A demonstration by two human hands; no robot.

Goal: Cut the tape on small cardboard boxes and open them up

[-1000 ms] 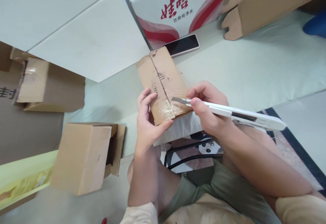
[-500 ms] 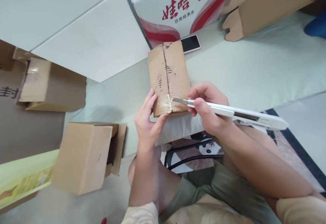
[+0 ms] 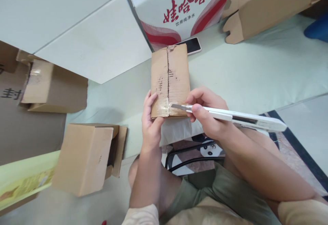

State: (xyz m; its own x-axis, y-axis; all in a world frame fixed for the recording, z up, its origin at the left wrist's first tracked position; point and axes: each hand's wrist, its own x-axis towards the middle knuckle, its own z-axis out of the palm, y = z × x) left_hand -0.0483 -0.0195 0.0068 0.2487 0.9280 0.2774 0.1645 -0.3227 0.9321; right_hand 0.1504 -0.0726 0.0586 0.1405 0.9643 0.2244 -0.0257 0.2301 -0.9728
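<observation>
- Left hand [image 3: 151,126]: fingers hold the cardboard box [image 3: 176,81] near the tabletop's [image 3: 246,71] front edge.
- Right hand [image 3: 211,124]: fingers grip the knife [image 3: 266,124], blade beside the box's seam.
- Tabletop stretches rightward; phone [image 3: 194,45] by the box's far edge.

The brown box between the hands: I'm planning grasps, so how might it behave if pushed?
The brown box looks fairly stiff, its cardboard edges mostly straight. Flat-faced, it would probably slide rather than roll. Its top might give along the dark central seam.
</observation>
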